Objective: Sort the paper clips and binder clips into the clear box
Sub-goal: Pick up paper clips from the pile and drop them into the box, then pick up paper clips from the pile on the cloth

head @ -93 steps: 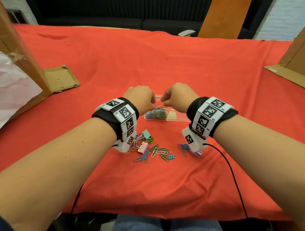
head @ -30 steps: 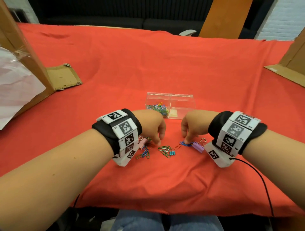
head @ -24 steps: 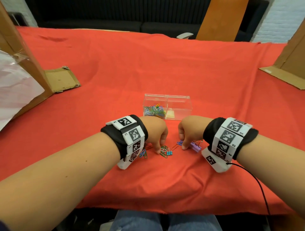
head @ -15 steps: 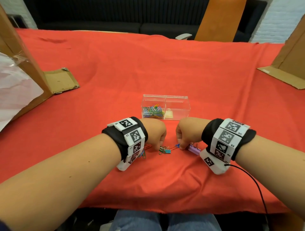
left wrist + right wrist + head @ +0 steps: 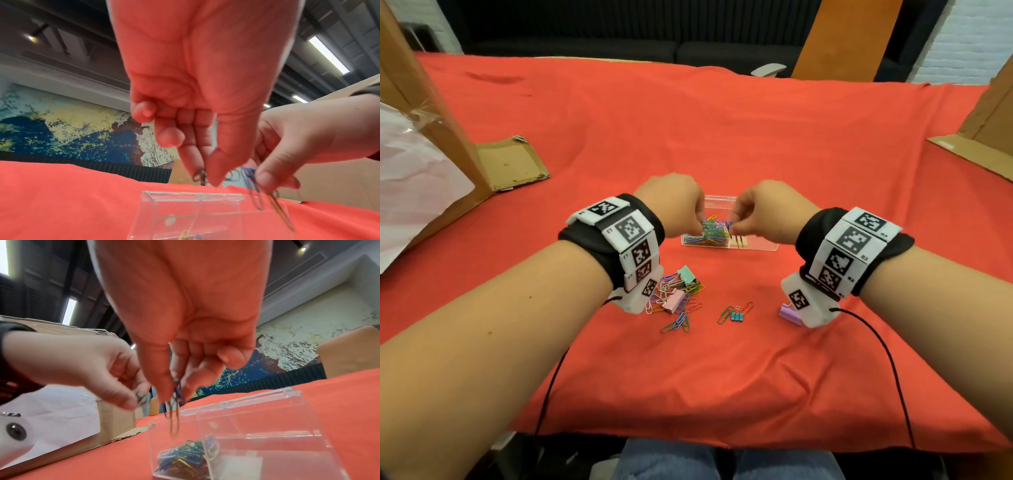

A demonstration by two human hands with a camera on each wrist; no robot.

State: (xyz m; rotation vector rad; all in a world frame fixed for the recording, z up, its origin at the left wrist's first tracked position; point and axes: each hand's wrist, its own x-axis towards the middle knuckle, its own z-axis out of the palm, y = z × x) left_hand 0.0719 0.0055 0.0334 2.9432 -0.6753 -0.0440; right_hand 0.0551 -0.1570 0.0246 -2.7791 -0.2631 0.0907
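Cardboard [image 5: 512, 163] lies far left on the red cloth [image 5: 722, 137]; loose clips [image 5: 678, 298], a pink binder clip [image 5: 672, 303] and a purple one [image 5: 789, 313] sit near the wrists. The box [image 5: 758, 244] stands beyond them, its long axis left to right, clips piled in the left half. Both hands, down at the pile half a second ago, now hover over the box — the left hand [image 5: 671, 202] pinches a dark clip [image 5: 199, 175], the right hand [image 5: 767, 212] pinches blue and gold clips [image 5: 174, 410] (hanging lengthwise, tips down).
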